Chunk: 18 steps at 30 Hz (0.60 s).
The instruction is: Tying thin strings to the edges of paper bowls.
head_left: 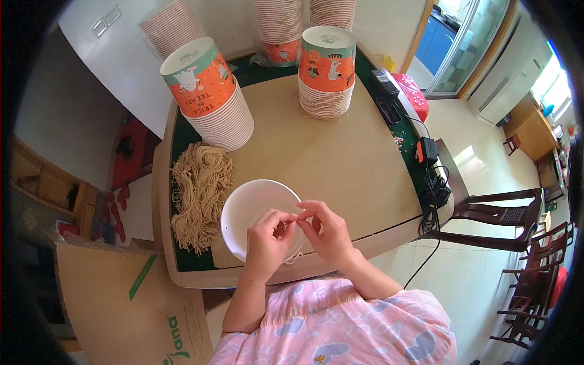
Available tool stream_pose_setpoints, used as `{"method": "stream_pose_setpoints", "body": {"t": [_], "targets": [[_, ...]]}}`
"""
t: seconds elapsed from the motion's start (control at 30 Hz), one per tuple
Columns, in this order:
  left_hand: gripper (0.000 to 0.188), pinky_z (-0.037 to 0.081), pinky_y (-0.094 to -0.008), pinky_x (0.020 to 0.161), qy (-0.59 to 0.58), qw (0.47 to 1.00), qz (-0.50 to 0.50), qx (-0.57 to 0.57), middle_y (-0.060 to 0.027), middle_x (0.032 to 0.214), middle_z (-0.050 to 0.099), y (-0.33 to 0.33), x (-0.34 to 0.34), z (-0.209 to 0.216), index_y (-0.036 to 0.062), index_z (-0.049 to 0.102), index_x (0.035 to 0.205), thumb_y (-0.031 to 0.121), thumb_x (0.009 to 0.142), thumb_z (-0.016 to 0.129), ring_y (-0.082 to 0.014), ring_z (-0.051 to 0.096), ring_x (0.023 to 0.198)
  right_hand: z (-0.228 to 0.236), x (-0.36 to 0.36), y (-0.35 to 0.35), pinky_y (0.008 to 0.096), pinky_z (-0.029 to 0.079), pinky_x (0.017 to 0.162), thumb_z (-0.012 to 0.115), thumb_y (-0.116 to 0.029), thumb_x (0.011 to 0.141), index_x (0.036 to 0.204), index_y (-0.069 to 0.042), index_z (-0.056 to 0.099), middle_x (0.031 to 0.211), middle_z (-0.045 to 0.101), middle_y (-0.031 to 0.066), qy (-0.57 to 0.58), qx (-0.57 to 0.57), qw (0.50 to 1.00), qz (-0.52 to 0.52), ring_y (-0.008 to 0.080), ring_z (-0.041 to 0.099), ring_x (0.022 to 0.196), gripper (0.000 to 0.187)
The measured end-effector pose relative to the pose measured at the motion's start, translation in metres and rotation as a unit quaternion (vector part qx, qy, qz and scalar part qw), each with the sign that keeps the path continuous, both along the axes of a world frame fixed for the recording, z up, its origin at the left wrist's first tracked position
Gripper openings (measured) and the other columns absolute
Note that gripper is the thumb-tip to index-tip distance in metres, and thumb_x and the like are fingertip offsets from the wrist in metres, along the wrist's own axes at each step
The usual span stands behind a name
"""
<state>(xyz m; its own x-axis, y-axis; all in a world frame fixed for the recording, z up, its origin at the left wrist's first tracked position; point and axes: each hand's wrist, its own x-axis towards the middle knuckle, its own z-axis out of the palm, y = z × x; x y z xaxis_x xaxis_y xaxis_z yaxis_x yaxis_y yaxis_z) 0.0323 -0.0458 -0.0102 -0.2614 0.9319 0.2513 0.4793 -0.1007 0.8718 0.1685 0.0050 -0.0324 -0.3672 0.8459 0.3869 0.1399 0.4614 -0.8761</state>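
Note:
A white paper bucket [238, 210] stands mouth up at the table's near edge, its inside bare. Above its right rim my left hand [271, 236] and my right hand [324, 230] meet, fingertips pinched together on what looks like the end of a thin cord. A pale loop of cord [294, 259] shows below them at the bucket's side. Exactly how the cord runs between the fingers is hidden. To the left of the bucket lies a thick bundle of beige cords [202, 194].
Upside-down nested stacks of orange-patterned buckets stand at the back left [210, 100] and back centre [327, 73], with wrapped bucket stacks [278, 24] behind. Black power adapters [427, 151] and cables line the right edge. A dark wooden chair [496, 219] stands right; a cardboard box [121, 298] sits lower left.

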Motion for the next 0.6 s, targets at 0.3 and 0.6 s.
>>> {"method": "stream_pose_setpoints", "body": {"t": [0.3,0.6], "targets": [[0.011,0.048,-0.0217,0.059,-0.13,0.99,0.019,-0.042,-0.0053,0.086,0.067,-0.0002,0.0023,0.0035,0.0014,0.063,0.093,-0.002,0.083,0.065,-0.0074,0.062,0.071,0.0034,0.0023,-0.0006,0.029,0.048,0.054,0.067,-0.004,0.082,0.089,-0.004,0.061,0.077,0.06,0.0084,-0.03,-0.001,1.0,-0.008,0.0187,0.058,0.059,0.009],[0.012,0.044,-0.0177,0.06,-0.093,0.993,0.011,-0.068,0.0001,0.082,0.066,-0.003,-0.0033,-0.0009,0.0021,0.068,0.097,0.001,0.086,0.064,-0.0026,0.055,0.068,0.003,0.0017,0.0,0.0287,0.047,0.053,0.069,-0.005,0.082,0.087,-0.004,0.061,0.076,0.059,0.0082,-0.014,0.002,1.0,-0.006,0.0178,0.057,0.059,0.009]]}}
